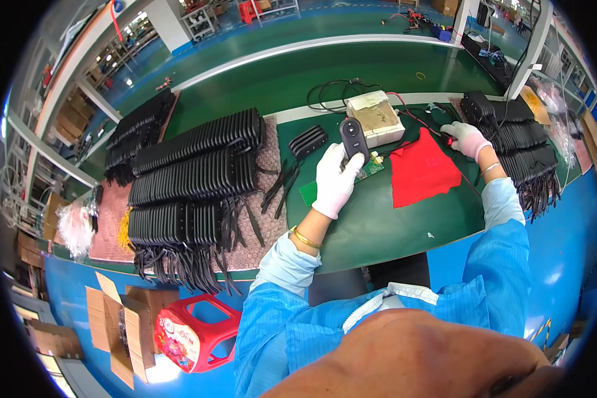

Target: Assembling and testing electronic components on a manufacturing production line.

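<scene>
My left hand, in a white glove, is closed round a black oblong handheld device. The device is held upright, its face with round buttons turned up toward me. Over at the right, my gloved right hand pinches a small red thing whose kind I cannot make out. A red cloth lies flat on the table between my hands. Partly under my left hand is a green circuit board. A worn box stands just behind the device, and a small group of black devices lies to its left.
Rows of similar black devices with dangling straps cover a bubble-wrap mat at left. More black devices are stacked at right. Black cable and red wire run round the box. A red stool and open carton stand on the floor.
</scene>
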Available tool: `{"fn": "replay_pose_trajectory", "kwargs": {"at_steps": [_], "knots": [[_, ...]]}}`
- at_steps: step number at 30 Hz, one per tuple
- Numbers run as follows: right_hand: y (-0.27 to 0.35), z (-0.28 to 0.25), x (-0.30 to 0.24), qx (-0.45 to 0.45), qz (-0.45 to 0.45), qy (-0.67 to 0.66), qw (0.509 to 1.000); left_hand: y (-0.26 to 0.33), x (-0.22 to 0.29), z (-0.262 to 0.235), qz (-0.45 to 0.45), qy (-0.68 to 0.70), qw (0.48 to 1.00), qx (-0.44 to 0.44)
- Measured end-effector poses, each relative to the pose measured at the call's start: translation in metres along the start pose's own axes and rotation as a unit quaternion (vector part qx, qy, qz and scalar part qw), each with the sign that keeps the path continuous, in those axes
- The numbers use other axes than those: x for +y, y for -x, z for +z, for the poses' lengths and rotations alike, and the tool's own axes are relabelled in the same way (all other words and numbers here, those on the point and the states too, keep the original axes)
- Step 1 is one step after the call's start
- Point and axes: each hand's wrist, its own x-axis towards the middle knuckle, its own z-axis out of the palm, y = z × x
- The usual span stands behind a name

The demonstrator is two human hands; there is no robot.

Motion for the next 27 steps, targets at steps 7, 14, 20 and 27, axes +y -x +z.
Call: {"fn": "replay_pose_trajectory", "kwargs": {"at_steps": [7, 14, 20, 27], "knots": [[0.000, -0.010, -0.010, -0.026, -0.032, 0.027, 0.999, 0.001, 0.003, 0.002, -0.017, 0.047, 0.999, 0.005], [-0.010, -0.020, -0.017, -0.051, -0.043, 0.084, 0.994, 0.000, 0.000, 0.001, -0.004, 0.012, 1.000, 0.009], [-0.011, -0.017, -0.007, -0.016, -0.038, 0.060, 0.997, -0.001, 0.001, 0.002, -0.009, 0.024, 1.000, 0.007], [-0.018, -0.046, -0.026, -0.107, -0.004, 0.117, 0.987, -0.001, -0.001, 0.000, -0.009, 0.009, 1.000, 0.011]]}}
